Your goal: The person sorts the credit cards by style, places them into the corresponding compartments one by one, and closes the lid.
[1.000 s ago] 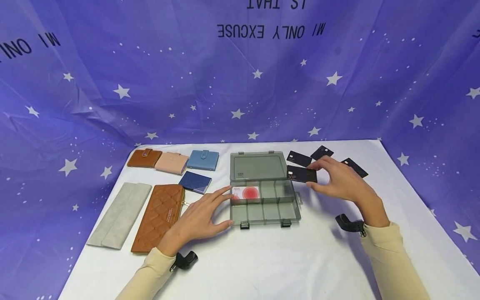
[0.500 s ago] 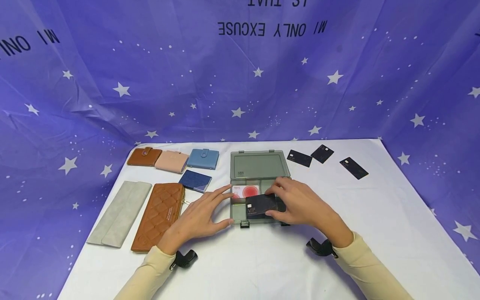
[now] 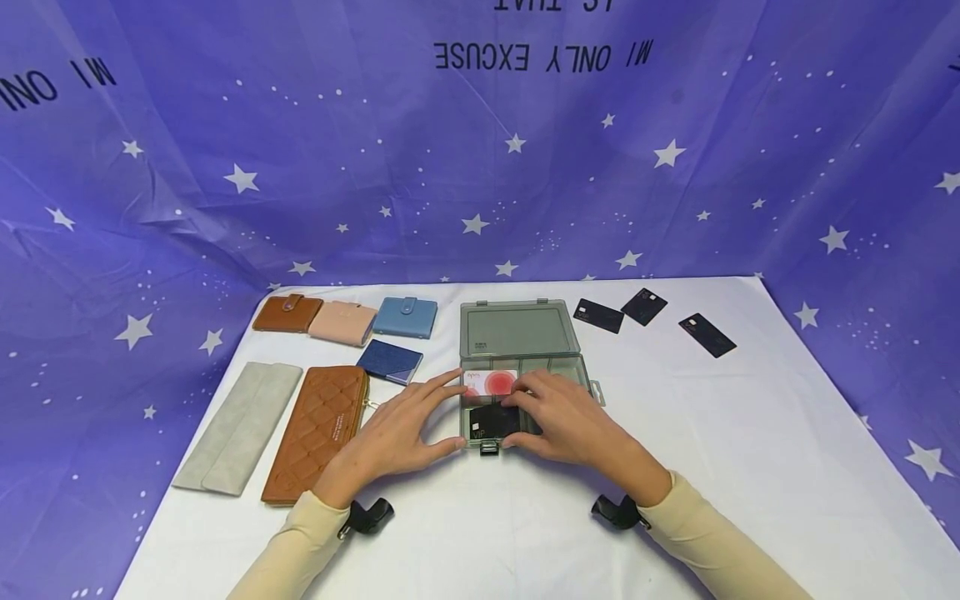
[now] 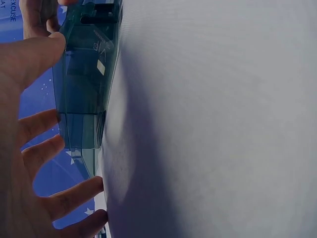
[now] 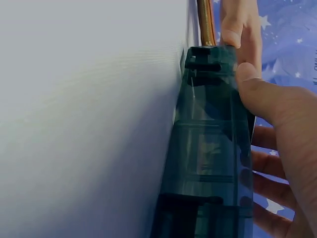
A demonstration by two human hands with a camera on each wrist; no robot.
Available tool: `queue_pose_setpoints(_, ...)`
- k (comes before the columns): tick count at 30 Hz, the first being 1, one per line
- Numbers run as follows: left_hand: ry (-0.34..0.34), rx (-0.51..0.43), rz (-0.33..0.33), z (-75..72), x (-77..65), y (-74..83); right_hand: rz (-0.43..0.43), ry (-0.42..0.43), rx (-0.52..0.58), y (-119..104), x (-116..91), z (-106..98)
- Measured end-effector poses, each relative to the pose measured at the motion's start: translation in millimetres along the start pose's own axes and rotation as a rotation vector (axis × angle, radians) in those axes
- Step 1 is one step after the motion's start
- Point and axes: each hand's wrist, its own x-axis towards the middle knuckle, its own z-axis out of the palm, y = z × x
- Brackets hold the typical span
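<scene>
A translucent green-grey compartment box (image 3: 520, 329) stands with its lid laid back. A white card with a red circle (image 3: 487, 382) lies in its back left part. My right hand (image 3: 562, 417) holds a black VIP card (image 3: 493, 422) by its right end, thumb at the near edge and fingers at the far edge, over the front left compartments. In the right wrist view, the thumb (image 5: 255, 91) is right at the box's front rim. My left hand (image 3: 401, 429) touches the box's left side, thumb at the front corner and fingers spread, straight, along the side.
Three more black cards (image 3: 598, 316) lie at the back right. On the left are brown (image 3: 288, 313), pink (image 3: 342, 323) and light blue (image 3: 406, 317) small wallets, a dark blue card holder (image 3: 391, 361), a quilted brown purse (image 3: 315, 433) and a grey long wallet (image 3: 238, 427).
My right hand has carried the black card from beside the other black cards leftward and down into the box's front left part. The left hand has stayed at the box's left side.
</scene>
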Motion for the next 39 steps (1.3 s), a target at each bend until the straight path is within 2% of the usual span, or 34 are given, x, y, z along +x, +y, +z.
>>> queue_pose_setpoints(3,-0.004,-0.001,-0.002,-0.1,0.3,-0.1,-0.016,-0.003,0.006,0.0,0.3,0.9)
queue_pose_setpoints(10,-0.007,-0.008,-0.012,0.0,-0.4,0.0,-0.047,-0.076,0.059,2.7,0.3,-2.3)
queue_pose_setpoints(15,-0.013,-0.015,-0.010,0.0,0.0,-1.0,0.008,-0.032,0.092,19.8,1.5,-16.1)
queue_pose_setpoints(18,-0.020,-0.030,-0.007,0.4,0.1,-1.0,0.083,0.016,0.105,40.0,-0.1,-26.4)
queue_pose_setpoints(23,-0.022,-0.051,-0.011,1.0,-0.3,-0.5,0.296,0.037,0.216,87.3,-9.7,-35.0)
queue_pose_setpoints(26,-0.023,-0.056,-0.015,0.9,-0.6,0.3,0.415,0.018,0.255,121.2,-18.9,-31.4)
queue_pose_setpoints(32,-0.030,-0.049,-0.019,0.2,-0.6,1.8,0.587,-0.073,0.172,179.1,-36.2,-22.3)
queue_pose_setpoints(35,-0.032,-0.049,-0.019,-0.8,-1.1,2.2,0.615,-0.112,0.142,196.5,-39.9,-19.3)
queue_pose_setpoints(39,-0.021,-0.051,-0.009,-1.8,-1.8,2.3,0.600,-0.136,0.135,208.0,-39.9,-17.0)
